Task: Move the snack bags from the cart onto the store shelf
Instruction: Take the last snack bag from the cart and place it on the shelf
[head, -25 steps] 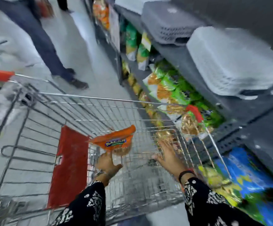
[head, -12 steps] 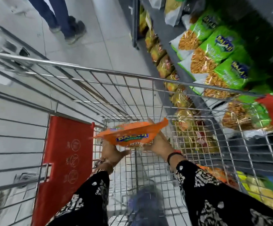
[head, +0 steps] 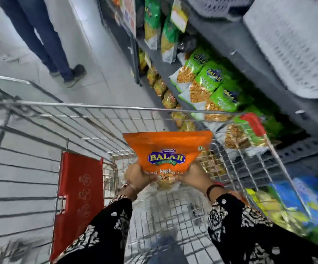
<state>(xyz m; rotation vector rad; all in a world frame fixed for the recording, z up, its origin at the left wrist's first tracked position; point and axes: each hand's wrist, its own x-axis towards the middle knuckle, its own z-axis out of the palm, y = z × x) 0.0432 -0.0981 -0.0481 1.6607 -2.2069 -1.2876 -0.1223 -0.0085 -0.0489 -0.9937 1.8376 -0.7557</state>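
Note:
An orange Balaji snack bag [head: 168, 149] stands upright above the wire cart [head: 89, 107], its printed front facing me. My left hand [head: 137, 178] grips its lower left corner and my right hand [head: 194, 177] grips its lower right corner. The store shelf [head: 238, 46] runs along the right side, with green Balaji bags [head: 211, 77] lying in a row on it. A corner of another orange bag [head: 239, 197] peeks out by my right sleeve inside the cart.
A red fold-down seat flap [head: 78, 199] hangs at the cart's near left. A person in blue trousers [head: 46, 40] stands on the tiled aisle beyond the cart. Grey plastic baskets [head: 291, 46] sit on the upper shelf. Blue and yellow packs [head: 306, 202] fill the lower right shelf.
The bag was held flat in my left hand alone; my right hand joined it, and both hands have turned it upright to face me.

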